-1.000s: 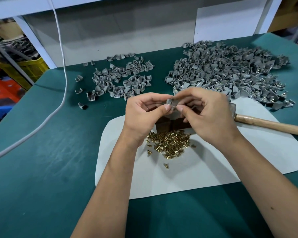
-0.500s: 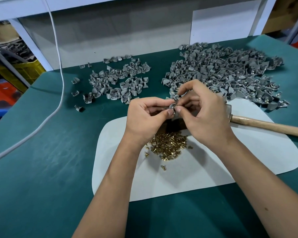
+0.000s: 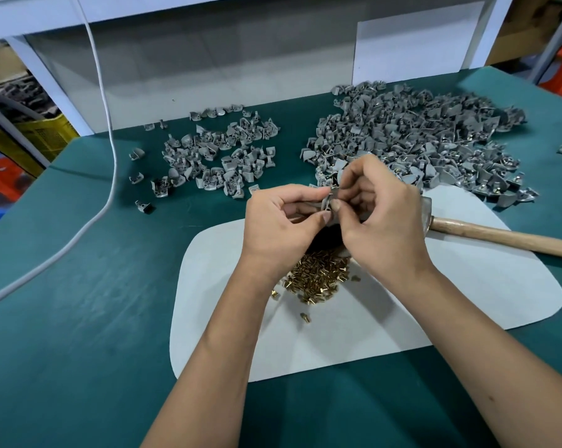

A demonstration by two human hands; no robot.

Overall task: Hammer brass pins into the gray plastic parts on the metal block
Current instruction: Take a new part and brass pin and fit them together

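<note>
Fingers [image 3: 336, 205] pinch gray part [image 3: 329, 202] | hammer [image 3: 499, 236] just right | pins [image 3: 318, 276] below

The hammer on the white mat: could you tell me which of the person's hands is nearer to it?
Right. The right hand is just beside the hammer, partly covering its head. The left hand is farther off, on the other side of the right hand.

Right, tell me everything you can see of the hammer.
The hammer lies flat to the right of the hands. Its pale wooden handle runs right, off the frame edge, across the white mat and onto the green table. Its grey metal head is mostly hidden behind the right hand. Neither hand grips it; actual contact with the head cannot be told.
</note>
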